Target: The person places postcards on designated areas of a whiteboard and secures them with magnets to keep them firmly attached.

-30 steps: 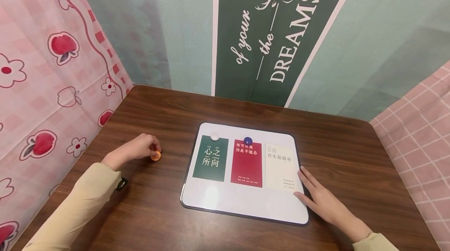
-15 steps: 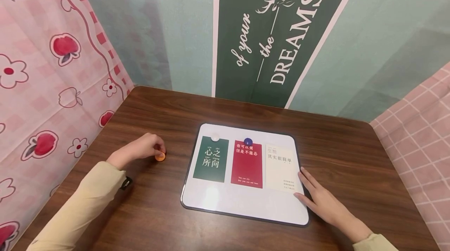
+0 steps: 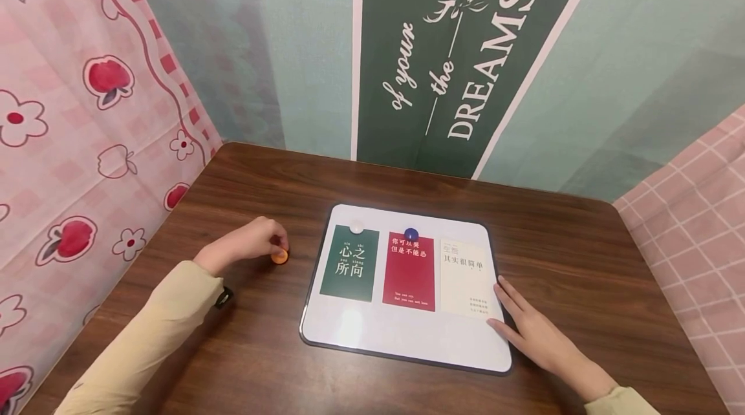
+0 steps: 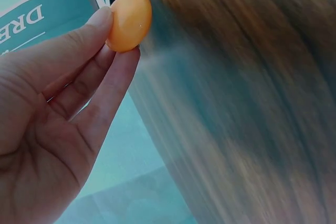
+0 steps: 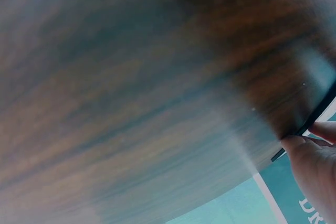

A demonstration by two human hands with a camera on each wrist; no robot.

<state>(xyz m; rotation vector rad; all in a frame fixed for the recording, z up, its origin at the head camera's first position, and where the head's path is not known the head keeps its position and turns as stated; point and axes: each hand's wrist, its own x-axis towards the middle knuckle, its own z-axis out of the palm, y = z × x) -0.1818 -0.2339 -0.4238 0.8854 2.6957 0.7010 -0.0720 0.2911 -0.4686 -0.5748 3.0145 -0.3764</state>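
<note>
Between thumb and fingertips, my left hand (image 3: 251, 242) pinches a round orange magnet (image 4: 132, 22); in the head view it is left of the whiteboard (image 3: 401, 340). On that board lie three cards side by side: a green card (image 3: 348, 282), a red card (image 3: 409, 279) and a cream card (image 3: 464, 282). A white round magnet (image 3: 356, 227) sits at the green card's top edge, a dark blue magnet (image 3: 411, 234) at the red one's. The cream card bears no magnet. My right hand (image 3: 541, 336) rests with extended fingers at the board's right edge, fingertips by the cream card.
The board lies flat on a dark wooden table (image 3: 233, 363). Behind the table hangs a teal and green cloth (image 3: 314, 46) with lettering. Pink patterned cloths (image 3: 64, 163) border the left and right sides.
My left hand has moved right, toward the whiteboard, carrying the orange magnet. The right hand, board and cards have stayed where they were.
</note>
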